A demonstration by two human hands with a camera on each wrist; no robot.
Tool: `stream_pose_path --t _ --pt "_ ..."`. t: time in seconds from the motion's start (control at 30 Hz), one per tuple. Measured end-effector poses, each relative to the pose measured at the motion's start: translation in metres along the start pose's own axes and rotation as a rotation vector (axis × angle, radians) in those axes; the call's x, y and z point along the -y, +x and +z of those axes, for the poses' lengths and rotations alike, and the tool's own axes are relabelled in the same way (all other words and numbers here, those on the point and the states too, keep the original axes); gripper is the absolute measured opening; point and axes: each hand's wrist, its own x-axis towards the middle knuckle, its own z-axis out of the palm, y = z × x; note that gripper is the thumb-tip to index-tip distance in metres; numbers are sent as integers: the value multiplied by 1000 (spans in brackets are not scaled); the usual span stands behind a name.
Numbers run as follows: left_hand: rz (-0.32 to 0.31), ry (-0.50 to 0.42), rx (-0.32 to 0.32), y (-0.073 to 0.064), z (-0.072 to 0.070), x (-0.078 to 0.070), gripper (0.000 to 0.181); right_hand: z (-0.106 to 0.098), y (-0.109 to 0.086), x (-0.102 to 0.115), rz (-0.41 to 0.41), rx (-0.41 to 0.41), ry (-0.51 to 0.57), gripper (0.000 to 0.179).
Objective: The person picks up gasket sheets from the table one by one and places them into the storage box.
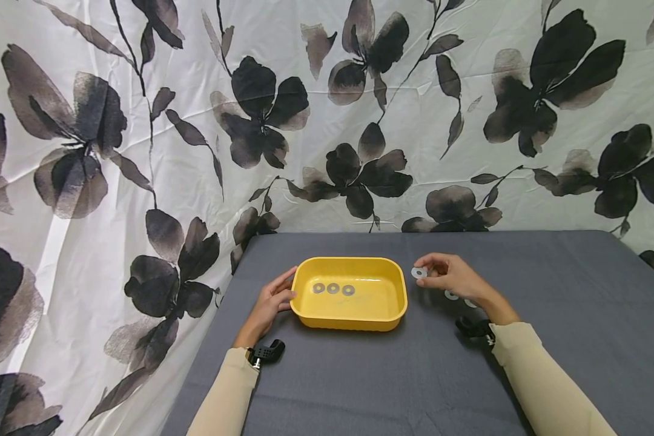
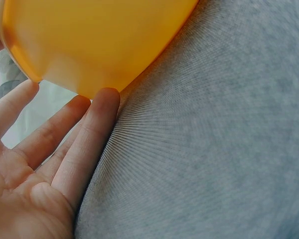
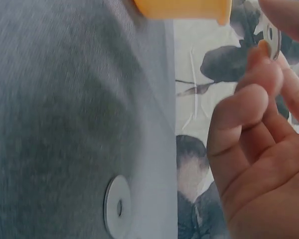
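Note:
My right hand (image 1: 452,275) pinches a flat metal washer (image 1: 419,273) between thumb and fingertips, just off the right end of a yellow tray (image 1: 376,306). In the right wrist view the held washer (image 3: 272,39) is seen nearly edge-on. Three washers (image 1: 333,288) lie in a row on the tray floor. My left hand (image 1: 267,306) rests at the tray's left end; in the left wrist view its fairly straight fingers (image 2: 84,144) touch the outer wall. Below my right hand, two more washers (image 1: 451,295) lie on the table, partly hidden by that hand.
A dark grey cloth covers the table (image 1: 360,381). Behind it and along the left hangs a white curtain (image 1: 316,121) with dark flower prints. Each wrist wears a black strapped device (image 1: 474,327).

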Motion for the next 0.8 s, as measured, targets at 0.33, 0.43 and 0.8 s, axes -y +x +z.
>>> stream_pose_path --t 0.33,0.43,0.8 --pt "-6 -6 -1 -1 0 -1 62 8 1 11 -46 -8 69 42" --pt "-11 -6 -3 -1 0 -1 62 10 2 13 -53 9 81 42" --pt "-2 -11 1 0 0 -1 62 21 6 19 -67 41 63 42"
